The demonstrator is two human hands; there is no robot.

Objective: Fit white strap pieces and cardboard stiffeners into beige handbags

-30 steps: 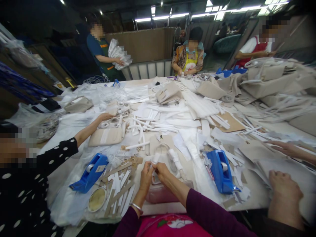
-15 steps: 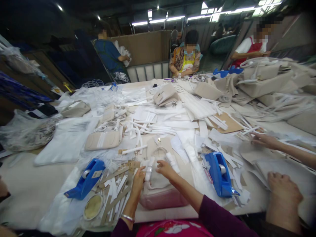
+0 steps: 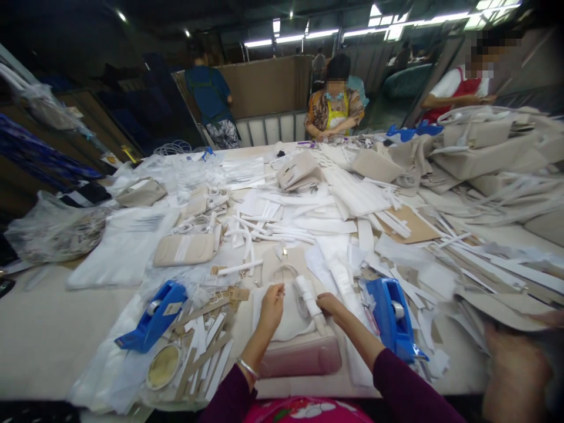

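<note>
A beige handbag [image 3: 304, 356] lies on the table in front of me, its smooth, pinkish base towards me. Its curved handle [image 3: 305, 294] is wrapped in white padding on the right side. Over the bag's left part is my left hand [image 3: 272, 302], its fingertips pressed together; whether they pinch anything is too small to see. At the right end of the white wrapping, my right hand [image 3: 331, 306] has its fingers closed against the handle.
Blue tape dispensers stand left [image 3: 154, 317] and right [image 3: 393, 317]. Paper strips [image 3: 211, 346] and a round tape roll [image 3: 163, 365] lie at left. Beige bags [image 3: 484, 141] pile up at far right. A co-worker's hand [image 3: 515, 364] handles beige pieces at right. Several people stand beyond.
My left hand has moved right and up, from the bag's left side to over it. My right hand has shifted right to the wrapped handle. The co-worker at right has lifted a beige piece.
</note>
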